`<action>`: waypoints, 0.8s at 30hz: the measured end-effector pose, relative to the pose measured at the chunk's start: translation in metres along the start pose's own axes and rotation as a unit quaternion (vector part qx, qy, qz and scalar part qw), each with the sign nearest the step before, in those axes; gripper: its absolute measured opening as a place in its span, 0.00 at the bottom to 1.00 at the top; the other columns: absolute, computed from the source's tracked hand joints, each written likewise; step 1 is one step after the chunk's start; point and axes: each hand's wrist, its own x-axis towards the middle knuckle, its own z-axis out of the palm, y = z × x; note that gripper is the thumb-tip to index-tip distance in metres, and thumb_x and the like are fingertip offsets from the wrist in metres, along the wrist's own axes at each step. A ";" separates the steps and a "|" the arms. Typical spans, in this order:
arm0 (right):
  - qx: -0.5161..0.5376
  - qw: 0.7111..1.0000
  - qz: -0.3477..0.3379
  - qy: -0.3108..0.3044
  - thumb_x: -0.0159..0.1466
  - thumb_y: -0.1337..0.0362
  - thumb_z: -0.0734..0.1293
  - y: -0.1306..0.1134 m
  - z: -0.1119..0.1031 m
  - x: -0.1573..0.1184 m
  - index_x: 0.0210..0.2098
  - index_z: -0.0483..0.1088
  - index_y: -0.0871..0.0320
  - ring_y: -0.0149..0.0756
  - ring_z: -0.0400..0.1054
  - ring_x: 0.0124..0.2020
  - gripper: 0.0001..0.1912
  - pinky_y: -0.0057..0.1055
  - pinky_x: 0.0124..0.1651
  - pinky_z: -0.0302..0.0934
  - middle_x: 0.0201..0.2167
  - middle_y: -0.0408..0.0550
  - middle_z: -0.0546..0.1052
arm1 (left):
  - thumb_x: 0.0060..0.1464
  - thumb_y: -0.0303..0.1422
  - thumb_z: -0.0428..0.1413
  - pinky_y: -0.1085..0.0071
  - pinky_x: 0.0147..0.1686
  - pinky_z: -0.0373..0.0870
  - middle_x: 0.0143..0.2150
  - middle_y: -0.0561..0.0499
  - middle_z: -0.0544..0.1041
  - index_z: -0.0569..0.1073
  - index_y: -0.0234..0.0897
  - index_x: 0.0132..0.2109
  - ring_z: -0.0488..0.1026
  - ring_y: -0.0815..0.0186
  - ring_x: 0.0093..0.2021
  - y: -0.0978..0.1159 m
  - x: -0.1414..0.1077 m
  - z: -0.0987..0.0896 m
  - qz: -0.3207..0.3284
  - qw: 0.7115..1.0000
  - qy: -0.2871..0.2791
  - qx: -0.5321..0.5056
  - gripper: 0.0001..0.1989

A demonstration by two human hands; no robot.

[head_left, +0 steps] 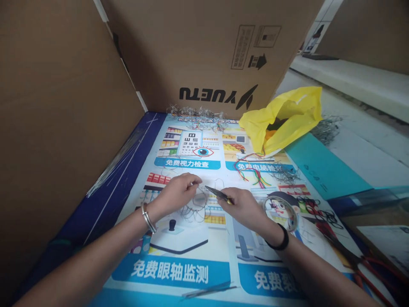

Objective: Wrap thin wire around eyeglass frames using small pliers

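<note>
My left hand (182, 192) is closed in a pinch on a thin wire piece (195, 213) with several curved loops, which hangs below the fingers over the printed poster (179, 245). How its end sits in the fingertips is too fine to make out. My right hand (240, 205) grips a pair of pliers (219, 194) with narrow dark jaws and a bit of yellow at the handle. The jaws point left toward my left fingertips, near the wire. A small wire loop (219, 183) shows just above the jaws.
Cardboard walls (191, 51) stand behind and left. A yellow bag (287, 115) lies back right, near coloured cords (260, 181). A tape roll (294, 217) and red-handled scissors (348, 256) lie right. Loose wires (209, 291) lie in front; more wires (116, 164) lie left.
</note>
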 end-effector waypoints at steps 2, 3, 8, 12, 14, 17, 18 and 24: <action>-0.005 1.000 -0.005 -0.002 0.60 0.63 0.58 -0.001 0.001 0.000 0.23 0.64 0.57 0.29 0.60 0.24 0.11 0.25 0.26 0.46 0.21 0.40 0.68 | 0.57 0.37 0.46 0.74 0.24 0.60 0.23 0.54 0.70 0.71 0.36 0.35 0.65 0.70 0.23 0.004 -0.006 0.001 -0.069 0.988 -0.041 -0.132 0.12; -0.008 1.000 -0.007 -0.002 0.60 0.63 0.58 -0.001 0.001 0.000 0.24 0.64 0.57 0.29 0.61 0.25 0.10 0.25 0.27 0.46 0.22 0.41 0.68 | 0.57 0.39 0.47 0.76 0.21 0.57 0.19 0.55 0.68 0.70 0.36 0.33 0.63 0.72 0.20 0.006 -0.008 0.003 -0.094 0.976 -0.052 -0.191 0.13; -0.024 1.000 -0.015 0.006 0.60 0.64 0.60 0.000 0.005 -0.002 0.26 0.65 0.57 0.31 0.63 0.28 0.07 0.26 0.29 0.47 0.25 0.42 0.70 | 0.50 0.37 0.55 0.79 0.17 0.53 0.21 0.57 0.68 0.67 0.34 0.29 0.59 0.77 0.16 0.009 -0.013 0.012 -0.127 0.927 -0.024 -0.351 0.10; -0.006 1.000 -0.014 0.008 0.59 0.64 0.61 -0.002 0.007 -0.003 0.28 0.65 0.57 0.31 0.62 0.29 0.05 0.26 0.30 0.48 0.26 0.42 0.69 | 0.51 0.35 0.54 0.79 0.18 0.57 0.25 0.55 0.72 0.67 0.35 0.29 0.63 0.76 0.18 0.006 -0.016 0.020 -0.123 0.932 0.093 -0.327 0.08; 0.012 1.000 -0.007 0.010 0.59 0.64 0.61 -0.004 0.009 -0.004 0.28 0.65 0.57 0.31 0.61 0.28 0.05 0.27 0.29 0.48 0.25 0.42 0.68 | 0.52 0.35 0.53 0.79 0.19 0.60 0.25 0.55 0.73 0.67 0.36 0.30 0.65 0.75 0.19 0.005 -0.018 0.023 -0.115 0.935 0.170 -0.289 0.07; 0.059 0.998 0.002 0.026 0.60 0.62 0.61 -0.010 0.012 -0.005 0.26 0.62 0.57 0.31 0.60 0.27 0.07 0.27 0.30 0.49 0.24 0.41 0.66 | 0.54 0.35 0.52 0.77 0.24 0.63 0.23 0.56 0.72 0.66 0.37 0.31 0.67 0.73 0.22 0.004 -0.023 0.028 -0.083 0.941 0.240 -0.224 0.07; 0.082 0.996 0.003 0.030 0.60 0.61 0.60 -0.012 0.013 -0.006 0.27 0.62 0.57 0.32 0.60 0.28 0.08 0.27 0.30 0.50 0.24 0.41 0.66 | 0.54 0.34 0.52 0.77 0.25 0.63 0.23 0.56 0.72 0.66 0.37 0.31 0.68 0.72 0.23 0.004 -0.025 0.029 -0.067 0.945 0.257 -0.193 0.06; 0.181 0.983 0.007 0.022 0.62 0.59 0.59 -0.030 0.020 -0.007 0.32 0.64 0.58 0.33 0.61 0.31 0.09 0.28 0.33 0.54 0.29 0.43 0.68 | 0.55 0.30 0.52 0.76 0.28 0.62 0.25 0.55 0.73 0.69 0.36 0.32 0.68 0.72 0.25 0.004 -0.032 0.034 0.070 0.958 0.278 -0.003 0.05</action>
